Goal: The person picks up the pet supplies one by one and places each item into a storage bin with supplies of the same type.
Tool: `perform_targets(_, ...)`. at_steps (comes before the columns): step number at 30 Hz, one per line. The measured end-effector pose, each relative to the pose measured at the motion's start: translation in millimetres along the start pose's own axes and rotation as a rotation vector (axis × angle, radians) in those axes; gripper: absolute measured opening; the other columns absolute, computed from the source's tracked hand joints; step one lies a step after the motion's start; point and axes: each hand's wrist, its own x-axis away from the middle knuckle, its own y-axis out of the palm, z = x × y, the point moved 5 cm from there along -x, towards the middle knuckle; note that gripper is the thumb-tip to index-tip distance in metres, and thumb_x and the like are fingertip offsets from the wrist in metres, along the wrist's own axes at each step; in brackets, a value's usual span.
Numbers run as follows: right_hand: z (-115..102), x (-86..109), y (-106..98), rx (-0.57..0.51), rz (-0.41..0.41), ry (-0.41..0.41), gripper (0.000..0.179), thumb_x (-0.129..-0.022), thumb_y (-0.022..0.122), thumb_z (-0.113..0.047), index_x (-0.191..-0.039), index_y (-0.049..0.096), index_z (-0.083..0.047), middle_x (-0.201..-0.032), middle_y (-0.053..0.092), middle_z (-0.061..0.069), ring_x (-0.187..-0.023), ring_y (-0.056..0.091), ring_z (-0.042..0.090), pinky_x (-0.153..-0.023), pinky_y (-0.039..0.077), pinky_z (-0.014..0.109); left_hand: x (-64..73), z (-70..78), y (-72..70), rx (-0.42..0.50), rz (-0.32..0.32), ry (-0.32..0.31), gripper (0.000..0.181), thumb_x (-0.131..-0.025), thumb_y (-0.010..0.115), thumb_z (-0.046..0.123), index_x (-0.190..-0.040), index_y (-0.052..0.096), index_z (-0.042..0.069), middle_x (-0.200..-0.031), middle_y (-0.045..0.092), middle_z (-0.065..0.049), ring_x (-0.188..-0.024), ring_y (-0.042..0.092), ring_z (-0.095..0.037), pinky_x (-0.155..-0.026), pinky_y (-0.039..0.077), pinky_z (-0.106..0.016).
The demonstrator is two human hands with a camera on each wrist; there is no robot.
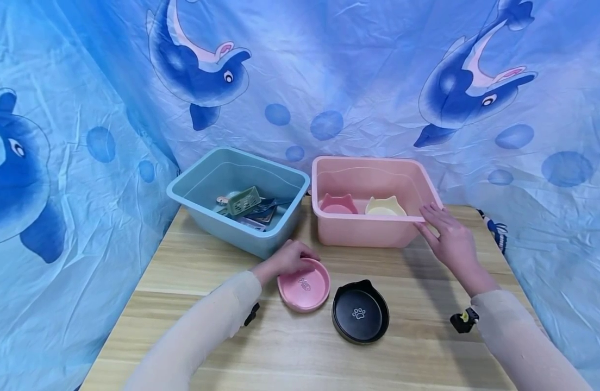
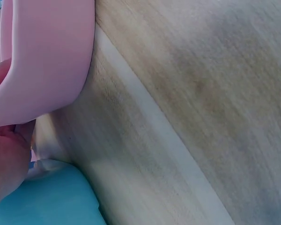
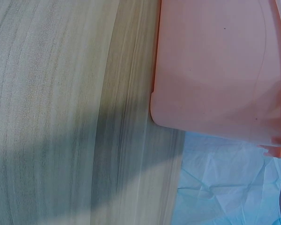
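My left hand (image 1: 292, 257) pinches the far rim of a round pink pet bowl (image 1: 305, 288) with a fish-bone print inside. In the left wrist view, the pink bowl's smooth wall (image 2: 51, 51) fills the upper left, with fingers on both sides of its rim. My right hand (image 1: 449, 239) rests with extended fingers on the front right corner of a pink bin (image 1: 363, 231). Inside that bin stand a pink cat-eared bowl (image 1: 338, 205) and a pale yellow cat-eared bowl (image 1: 385, 207). A black cat-eared bowl (image 1: 360, 314) with a paw print sits right of the pink bowl.
At the back left, a blue-green bin (image 1: 231, 225) holds a green slotted scoop (image 1: 244, 201) and several small items. Both bins stand on a wood-grain table (image 1: 290, 353). A blue dolphin-print sheet (image 1: 368, 65) hangs behind and along the sides.
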Motion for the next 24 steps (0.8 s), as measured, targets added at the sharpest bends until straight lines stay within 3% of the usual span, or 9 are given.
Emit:
perform_targets(9, 1.1, 0.7, 1.2, -0.005, -0.009, 0.011, 0.052, -0.084, 0.089, -0.011, -0.131, 0.073, 0.002, -0.132, 0.071, 0.023, -0.122, 0.070, 0.045, -0.103, 0.055, 0.065, 1.4, 0.9, -1.7, 0.053, -0.004, -0.002, 0.016, -0.097, 0.081, 0.020, -0.112, 0.083, 0.016, -0.101, 0.081, 0.005, -0.082, 0.069, -0.005, -0.072, 0.058, -0.024)
perform_targets(16, -1.3, -0.3, 0.6, -0.006, -0.005, -0.001, 0.052, -0.083, 0.090, -0.010, -0.131, 0.073, 0.003, -0.131, 0.071, 0.024, -0.121, 0.070, 0.045, -0.103, 0.055, 0.065, 5.2, 8.6, -10.7, 0.035, 0.028, 0.047, 0.014, -0.095, 0.084, 0.019, -0.109, 0.084, 0.018, -0.099, 0.082, 0.008, -0.089, 0.072, -0.003, -0.084, 0.060, -0.023)
perform_targets(24, -5.0, -1.2, -2.0, -0.007, -0.004, -0.006, 0.053, -0.082, 0.090, -0.010, -0.131, 0.073, 0.002, -0.130, 0.072, 0.025, -0.120, 0.070, 0.046, -0.099, 0.056, 0.067, 12.2, 18.6, -18.7, 0.059, 0.046, 0.041, 0.015, -0.095, 0.084, 0.018, -0.110, 0.085, 0.018, -0.098, 0.081, 0.010, -0.090, 0.073, -0.003, -0.082, 0.061, -0.022)
